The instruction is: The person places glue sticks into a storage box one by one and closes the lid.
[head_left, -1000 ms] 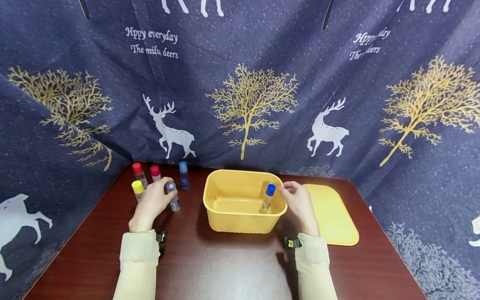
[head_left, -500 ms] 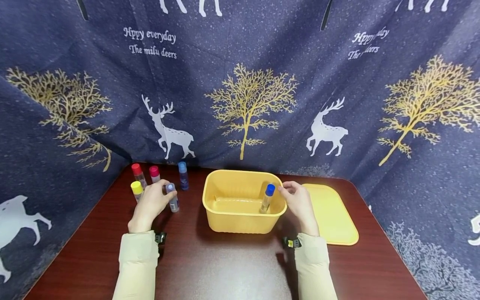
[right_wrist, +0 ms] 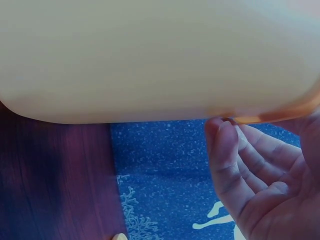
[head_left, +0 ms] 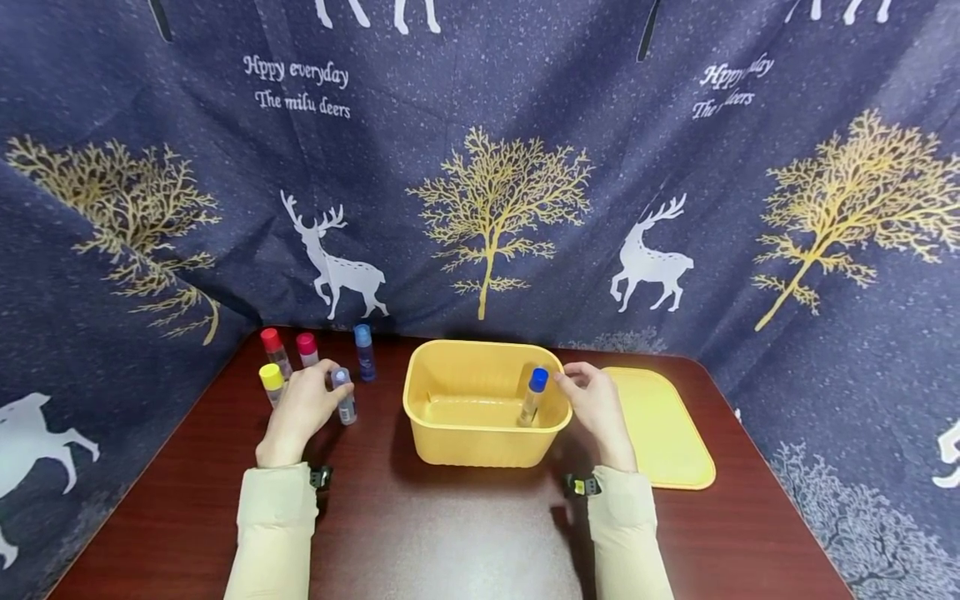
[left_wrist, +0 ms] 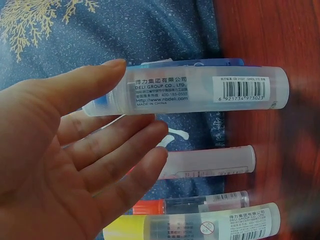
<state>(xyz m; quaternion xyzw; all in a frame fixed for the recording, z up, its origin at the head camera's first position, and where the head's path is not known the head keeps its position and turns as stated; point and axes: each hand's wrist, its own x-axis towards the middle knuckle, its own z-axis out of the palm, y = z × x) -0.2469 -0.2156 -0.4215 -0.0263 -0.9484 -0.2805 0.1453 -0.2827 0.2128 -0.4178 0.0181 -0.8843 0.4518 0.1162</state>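
Observation:
A translucent glue bottle (left_wrist: 210, 90) with a pale blue cap stands upright on the table in the head view. My left hand (head_left: 303, 404) pinches it at its capped end between thumb and finger; the index fingertip is hidden behind it. On the right, my right hand (head_left: 600, 408) holds the right rim of the yellow bin (head_left: 480, 446) with thumb and fingertips. In the right wrist view its fingers (right_wrist: 227, 155) meet the bin's edge, while the thumb is mostly hidden. Inside the bin, at its right end, a clear tube with a dark blue cap (head_left: 538, 380) leans slightly.
Around the left hand stand tubes with red (head_left: 272, 340), pink (head_left: 307, 344) and yellow (head_left: 271, 377) caps, plus a blue tube (head_left: 364, 354) further back. A flat yellow lid (head_left: 663, 429) lies right of the bin. Patterned cloth (head_left: 480, 167) hangs behind the table.
Both hands keep their holds, and the glue bottle and bin stay put on the table. Only the head view drifts slightly.

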